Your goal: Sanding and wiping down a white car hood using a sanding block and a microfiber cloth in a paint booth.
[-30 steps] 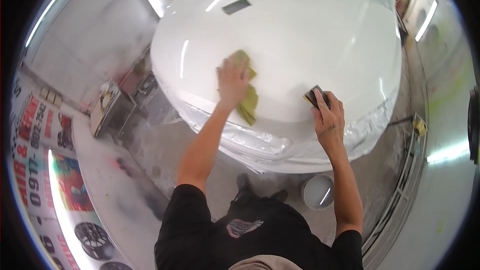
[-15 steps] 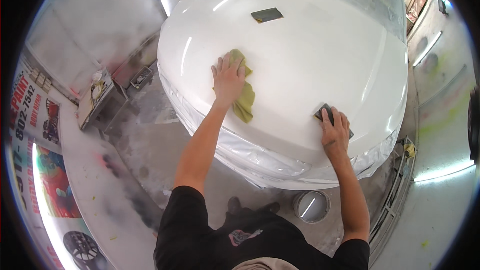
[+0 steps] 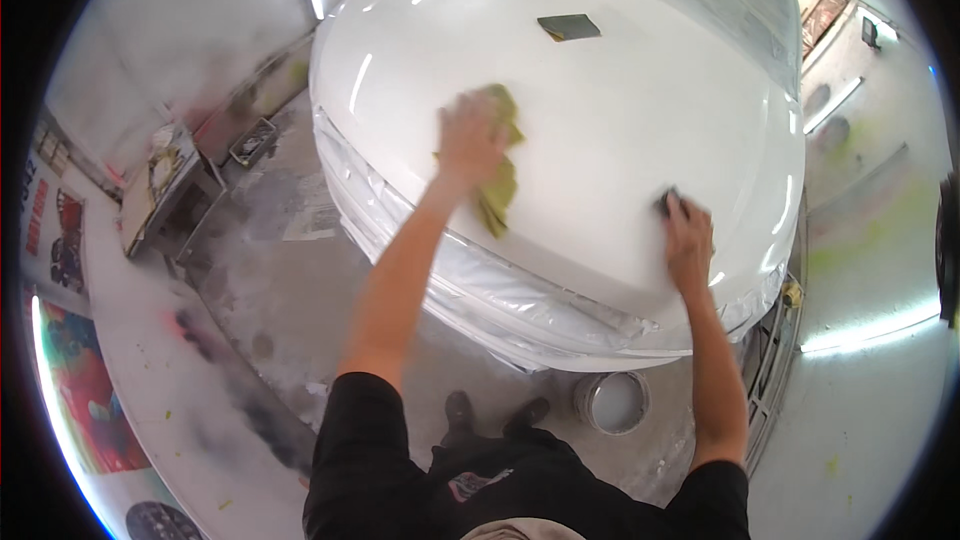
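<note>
Although it looked sharp half a second ago, the left hand (image 3: 472, 138) is now a blur over a rumpled olive-green cloth (image 3: 497, 198) on the glossy white car hood (image 3: 610, 140), so it's moving. Too smeary to tell how open those fingers are or whether they grip the cloth. Beyond both hands and between them lies a flat, dark-grey rectangular sheet (image 3: 570, 28), untouched. Nearer the body than the right hand (image 3: 690, 240), a round grey bucket (image 3: 582, 403) stands on the floor. That hand has slid slightly farther up the hood, fingers curled closed around a small dark block (image 3: 667, 202), tip poking out. Looks like rubbing mid-stroke to me.
</note>
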A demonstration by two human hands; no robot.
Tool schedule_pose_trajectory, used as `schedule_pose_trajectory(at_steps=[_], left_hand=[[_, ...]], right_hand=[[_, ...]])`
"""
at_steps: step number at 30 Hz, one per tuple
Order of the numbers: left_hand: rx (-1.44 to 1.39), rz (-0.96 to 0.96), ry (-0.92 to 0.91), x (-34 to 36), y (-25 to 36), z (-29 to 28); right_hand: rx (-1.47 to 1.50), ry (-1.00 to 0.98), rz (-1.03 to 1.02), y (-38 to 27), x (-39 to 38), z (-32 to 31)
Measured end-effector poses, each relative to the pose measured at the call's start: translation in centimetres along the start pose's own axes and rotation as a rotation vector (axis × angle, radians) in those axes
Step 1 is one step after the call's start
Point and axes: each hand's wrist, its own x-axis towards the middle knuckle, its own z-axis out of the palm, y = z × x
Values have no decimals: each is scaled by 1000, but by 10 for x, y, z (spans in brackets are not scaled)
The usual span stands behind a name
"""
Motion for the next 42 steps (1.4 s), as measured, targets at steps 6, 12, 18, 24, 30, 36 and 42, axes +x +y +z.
schedule_pose_trajectory(at_steps=[6,12,18,24,30,36,42], left_hand=[[95,-49,198,12,-77,-6],[-81,-84,115,30,-27,10],[-39,-29,73,11,-90,-18],[-80,-54,96,35,-58,-13],[-148,17,65,23,-83,6],[-65,5,91,31,-77,-24],[-205,-39,69,40,-45,8]], right_hand=[[6,-35,-199,-15,-59,-20],[-186,-42,55,124,159,37],[-69,-33,-178,23,-28,20],[-130,-46,-360,112,30,11],[-115,-17,20,112,112,51],[16,-33,-119,60,-59,-12],[-150,4,86,194,150,27]])
